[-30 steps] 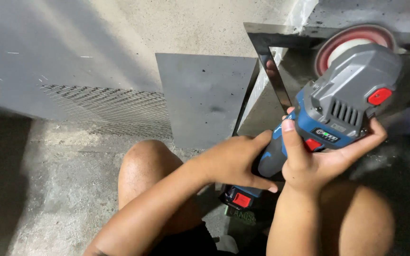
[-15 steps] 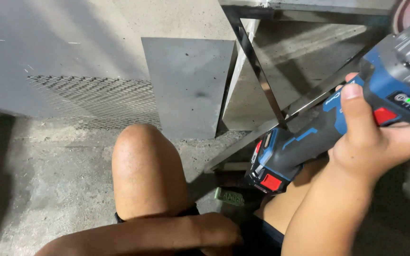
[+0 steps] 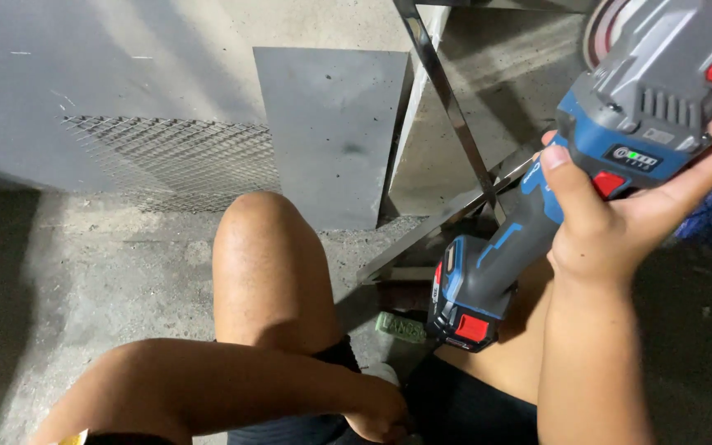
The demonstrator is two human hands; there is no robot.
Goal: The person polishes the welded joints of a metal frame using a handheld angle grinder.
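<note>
The right hand [image 3: 611, 222] is wrapped around the body of a blue and grey cordless grinder [image 3: 587, 165], thumb laid along the near side and fingers curled under the head — a full, closed grip that carries the whole tool. The grinder is held up in the air at the right of the view, its battery [image 3: 463, 301] pointing down toward the lap and its disc [image 3: 599, 29] at the top edge, only partly in view. The disc touches nothing that shows here. The left hand [image 3: 377, 408] is low, resting down between the thighs near the bottom of the view; its fingers are turned away, so whether it grips anything cannot be told, and nothing shows in it. Ahead stands a frame of thin steel bars [image 3: 447, 107], with a grey plate [image 3: 331, 132] leaning upright beside it and a sheet of mesh [image 3: 175, 161] against the wall to the left, all on a concrete floor [image 3: 100, 264]. A small green block [image 3: 401, 328] lies on the floor just under the battery. As for progress — judging from this view, the tool is off the metal and no grinding is under way; the bars show no clear fresh marks, though the light is too dim to be sure.
</note>
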